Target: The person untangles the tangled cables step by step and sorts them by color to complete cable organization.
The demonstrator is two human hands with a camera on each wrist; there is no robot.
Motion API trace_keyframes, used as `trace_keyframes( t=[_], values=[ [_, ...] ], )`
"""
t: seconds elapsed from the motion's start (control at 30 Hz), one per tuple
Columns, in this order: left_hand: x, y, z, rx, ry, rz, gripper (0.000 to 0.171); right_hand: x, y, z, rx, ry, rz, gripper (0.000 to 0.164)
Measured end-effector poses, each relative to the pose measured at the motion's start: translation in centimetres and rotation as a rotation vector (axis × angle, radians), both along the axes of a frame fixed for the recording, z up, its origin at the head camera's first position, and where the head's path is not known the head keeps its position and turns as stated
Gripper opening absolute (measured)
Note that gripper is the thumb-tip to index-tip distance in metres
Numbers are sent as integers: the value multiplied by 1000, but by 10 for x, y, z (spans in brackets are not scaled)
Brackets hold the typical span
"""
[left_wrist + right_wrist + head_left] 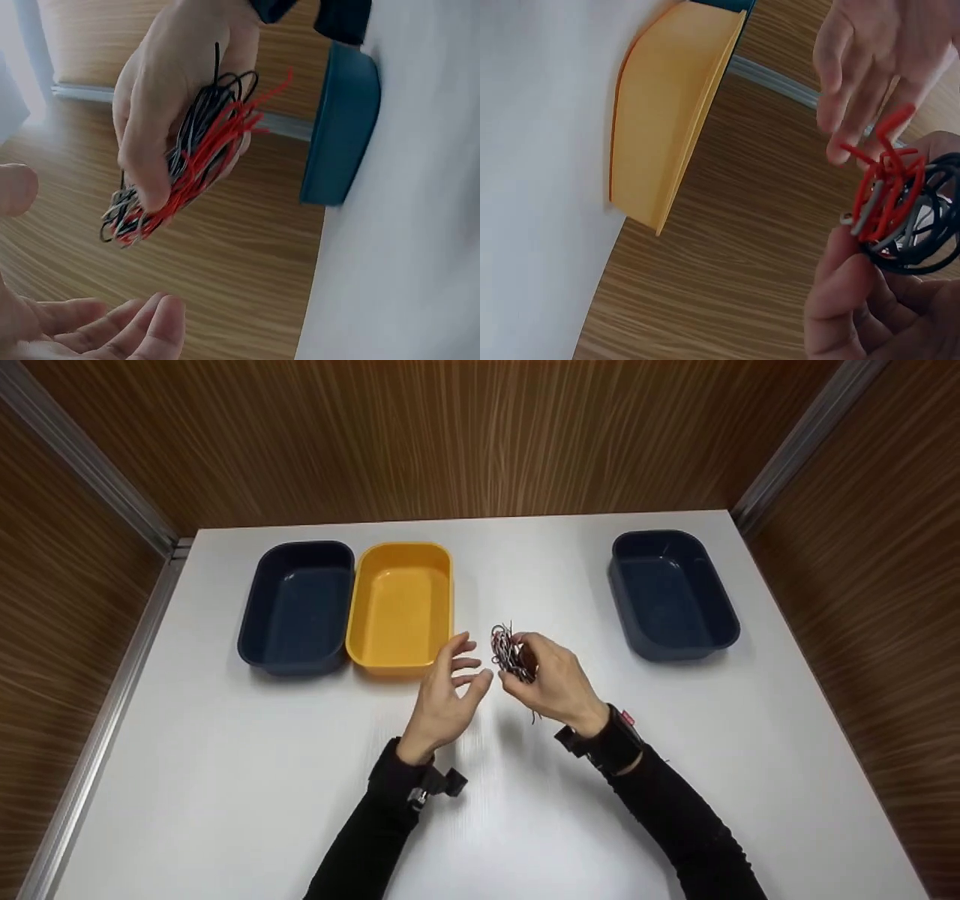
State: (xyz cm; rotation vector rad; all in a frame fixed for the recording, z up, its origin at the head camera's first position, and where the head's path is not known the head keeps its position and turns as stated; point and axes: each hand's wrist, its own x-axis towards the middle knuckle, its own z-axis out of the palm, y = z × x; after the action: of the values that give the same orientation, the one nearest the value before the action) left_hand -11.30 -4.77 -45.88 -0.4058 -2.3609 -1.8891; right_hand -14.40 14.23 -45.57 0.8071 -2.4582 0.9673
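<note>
A bundle of thin wires (pixel 510 652) in red, black and grey is gripped by my right hand (pixel 553 679), above the middle of the table. In the left wrist view, thumb and fingers curl round the wire bundle (pixel 199 150), and loose red ends stick out on one side. My left hand (pixel 444 697) is just left of the bundle, apart from it, with fingers spread and nothing in them. From the right wrist, the red wire ends (pixel 889 187) point toward the left hand (pixel 885 60).
Side by side at the back left stand a dark blue bin (pixel 296 607) and a yellow bin (pixel 401 607). Another dark blue bin (pixel 675 596) is at the back right. Wood-grain panels (pixel 465 442) enclose the white table (pixel 225 780).
</note>
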Motion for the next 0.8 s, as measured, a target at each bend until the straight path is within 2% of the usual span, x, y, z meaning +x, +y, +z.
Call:
trace_keyframes(
  t=[0.13, 0.33, 0.47, 0.67, 0.8],
  values=[
    [1, 15, 1, 69, -62, -41, 60, 12, -10, -6, -30, 90, 4, 42],
    [3, 25, -2, 34, -83, -71, 56, 24, -17, -14, -68, 140, 4, 43],
    [3, 29, -5, 16, -86, -54, 50, 28, -20, -19, -78, 142, 2, 42],
    [3, 35, -9, 35, -156, -8, 34, 31, -22, -22, -77, 111, -16, 44],
    [3, 37, -11, 46, -142, 19, 27, 32, -22, -23, -67, 108, -29, 46]
  ],
)
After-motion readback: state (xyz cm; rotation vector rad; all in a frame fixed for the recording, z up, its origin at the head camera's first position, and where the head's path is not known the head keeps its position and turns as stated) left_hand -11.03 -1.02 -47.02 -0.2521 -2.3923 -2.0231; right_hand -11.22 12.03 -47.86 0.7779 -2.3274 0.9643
